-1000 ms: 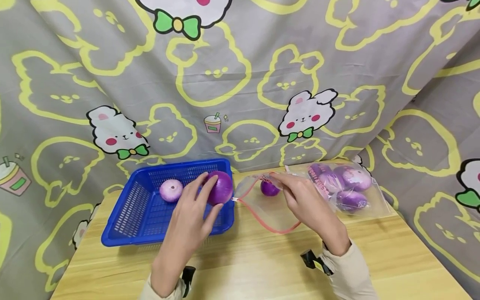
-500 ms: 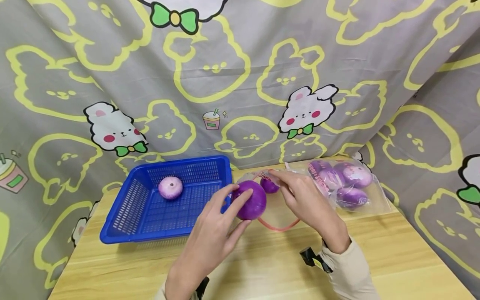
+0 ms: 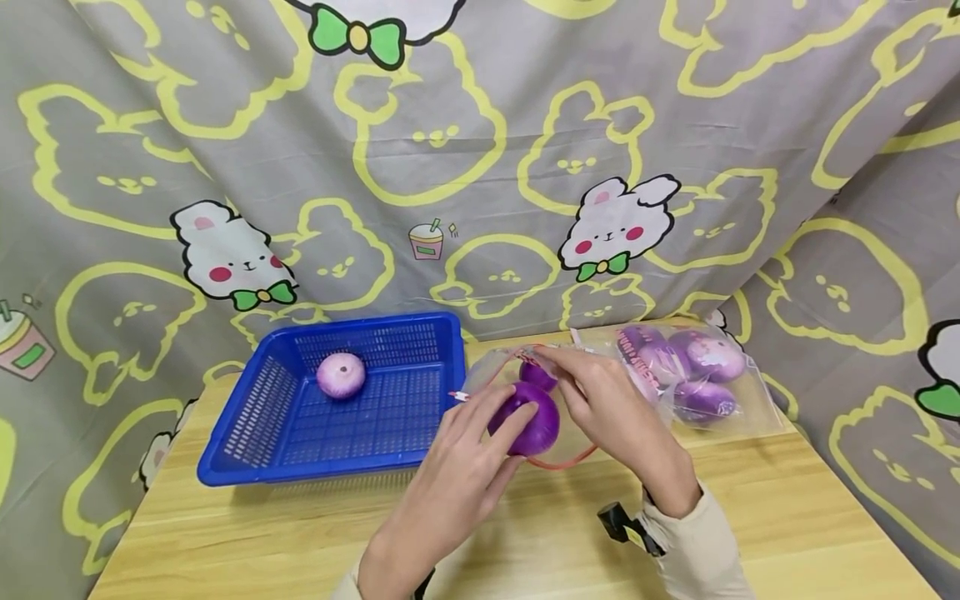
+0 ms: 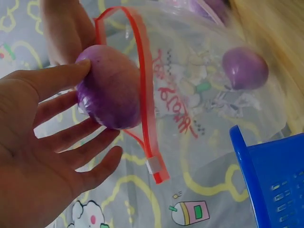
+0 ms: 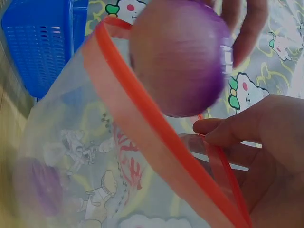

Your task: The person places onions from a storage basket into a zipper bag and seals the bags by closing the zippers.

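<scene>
Sleeves of pale cloth show at both wrists at the near edge of the wooden desk (image 3: 247,533). The left hand (image 3: 457,475) reaches forward and holds a purple onion (image 3: 527,427) in its fingertips, thumb on one side and fingers spread under the other, right at the mouth of a clear zip bag (image 3: 517,392). In the left wrist view the onion (image 4: 110,88) sits against the bag's red zip strip (image 4: 145,95), partly across it. The right hand (image 3: 611,417) pinches the far side of that bag's opening and holds it apart; its wrist view shows thumb and fingers (image 5: 223,130) closed on the red strip, with the onion (image 5: 178,61) just above the rim. A smaller purple onion (image 3: 537,372) already lies inside the bag, beyond the held one. Left of the hands stands a blue plastic basket (image 3: 247,417) with one pale pink onion (image 3: 341,375) in it. Farther right lies a second clear bag (image 3: 750,408) holding several purple onions (image 3: 693,371). Behind everything hangs a grey cloth (image 3: 480,167) printed with yellow outlines and white rabbits.
</scene>
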A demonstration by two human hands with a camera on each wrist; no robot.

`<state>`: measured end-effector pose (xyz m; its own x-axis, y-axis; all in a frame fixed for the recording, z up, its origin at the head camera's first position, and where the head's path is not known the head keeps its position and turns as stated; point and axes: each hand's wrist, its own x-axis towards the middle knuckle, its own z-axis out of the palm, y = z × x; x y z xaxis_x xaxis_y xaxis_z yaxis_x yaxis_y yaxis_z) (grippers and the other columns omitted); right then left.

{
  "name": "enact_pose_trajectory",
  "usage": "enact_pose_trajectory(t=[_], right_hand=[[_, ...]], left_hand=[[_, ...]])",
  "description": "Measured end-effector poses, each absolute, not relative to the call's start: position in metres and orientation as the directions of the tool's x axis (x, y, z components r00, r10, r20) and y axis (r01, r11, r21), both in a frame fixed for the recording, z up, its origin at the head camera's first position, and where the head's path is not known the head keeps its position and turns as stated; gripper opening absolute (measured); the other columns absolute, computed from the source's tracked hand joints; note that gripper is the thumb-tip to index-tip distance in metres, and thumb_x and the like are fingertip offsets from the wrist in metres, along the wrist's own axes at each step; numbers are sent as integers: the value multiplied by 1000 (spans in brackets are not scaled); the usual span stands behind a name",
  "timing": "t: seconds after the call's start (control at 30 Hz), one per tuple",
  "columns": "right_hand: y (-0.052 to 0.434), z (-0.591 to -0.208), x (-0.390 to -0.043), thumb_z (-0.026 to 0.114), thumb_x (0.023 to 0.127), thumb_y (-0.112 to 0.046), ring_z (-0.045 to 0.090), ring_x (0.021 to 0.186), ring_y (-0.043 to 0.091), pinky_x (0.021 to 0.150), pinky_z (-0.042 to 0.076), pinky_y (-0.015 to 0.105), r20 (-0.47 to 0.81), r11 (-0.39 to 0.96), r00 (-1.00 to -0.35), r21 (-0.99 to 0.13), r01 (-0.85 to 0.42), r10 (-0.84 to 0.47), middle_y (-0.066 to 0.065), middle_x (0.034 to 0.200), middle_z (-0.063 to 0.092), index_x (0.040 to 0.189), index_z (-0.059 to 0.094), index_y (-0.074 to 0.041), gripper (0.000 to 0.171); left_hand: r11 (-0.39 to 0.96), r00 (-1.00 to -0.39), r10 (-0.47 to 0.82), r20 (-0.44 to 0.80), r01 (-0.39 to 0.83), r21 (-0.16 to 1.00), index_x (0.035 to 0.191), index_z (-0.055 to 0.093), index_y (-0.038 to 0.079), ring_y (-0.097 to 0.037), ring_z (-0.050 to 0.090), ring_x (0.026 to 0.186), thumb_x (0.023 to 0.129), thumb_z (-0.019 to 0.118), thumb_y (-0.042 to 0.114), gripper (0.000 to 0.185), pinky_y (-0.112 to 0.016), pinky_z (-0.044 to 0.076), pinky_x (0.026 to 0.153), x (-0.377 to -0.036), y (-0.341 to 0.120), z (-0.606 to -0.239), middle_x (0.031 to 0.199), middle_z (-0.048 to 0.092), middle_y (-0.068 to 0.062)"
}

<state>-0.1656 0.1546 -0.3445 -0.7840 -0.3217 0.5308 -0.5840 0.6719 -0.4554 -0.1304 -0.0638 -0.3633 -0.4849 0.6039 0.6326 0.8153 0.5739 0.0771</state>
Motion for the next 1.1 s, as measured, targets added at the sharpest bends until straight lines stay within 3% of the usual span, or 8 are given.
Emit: enact_pose_trajectory(t=[0.2, 0.5, 0.67, 0.9, 1.0, 1.1], right_hand=[[157, -343, -164, 58, 97, 1, 68, 109, 22, 86, 57, 40, 546, 691, -781, -439, -574, -302, 8, 122, 69, 129, 66, -5, 34], [159, -340, -161, 59, 97, 1, 66, 91, 12, 71, 53, 33, 577, 693, -762, -420, -586, -295, 3, 121, 70, 133, 64, -10, 38], [161, -340, -160, 57, 96, 3, 67, 96, 14, 75, 55, 35, 575, 681, -762, -431, -592, -299, 3, 121, 70, 133, 64, -9, 40], [163, -340, -160, 53, 97, 4, 63, 117, 23, 89, 55, 42, 565, 684, -770, -437, -584, -296, 5, 127, 67, 132, 65, -9, 39], [164, -339, -160, 53, 97, 4, 65, 113, 21, 86, 55, 40, 561, 687, -772, -436, -581, -297, 6, 126, 68, 131, 65, -8, 39], [164, -339, -160, 53, 97, 4, 64, 97, 16, 76, 53, 36, 556, 694, -776, -432, -575, -297, 6, 125, 68, 132, 65, -9, 39]], left_hand=[[602, -524, 613, 591, 795, 80, 139, 54, 13, -27, 51, 129, 82, 81, 19, 63, -44, 48, 96, -129, -62, -367, 138, 54, -11], [668, -601, 625, 498, 742, 56, 138, 52, 16, -28, 51, 127, 85, 79, 22, 60, -44, 47, 97, -129, -60, -374, 136, 56, -12], [689, -620, 629, 469, 724, 34, 137, 51, 15, -28, 52, 127, 84, 80, 21, 61, -44, 47, 98, -128, -61, -375, 132, 58, -11], [662, -593, 638, 492, 748, 42, 122, 58, 12, -27, 57, 115, 84, 79, 18, 44, -41, 48, 98, -127, -62, -375, 119, 61, -10], [641, -573, 643, 508, 765, 52, 118, 59, 12, -26, 57, 113, 84, 78, 18, 39, -40, 48, 96, -127, -62, -374, 117, 61, -9], [631, -568, 648, 506, 773, 60, 114, 59, 14, -25, 56, 114, 84, 79, 18, 37, -39, 49, 93, -125, -62, -372, 117, 61, -7]])
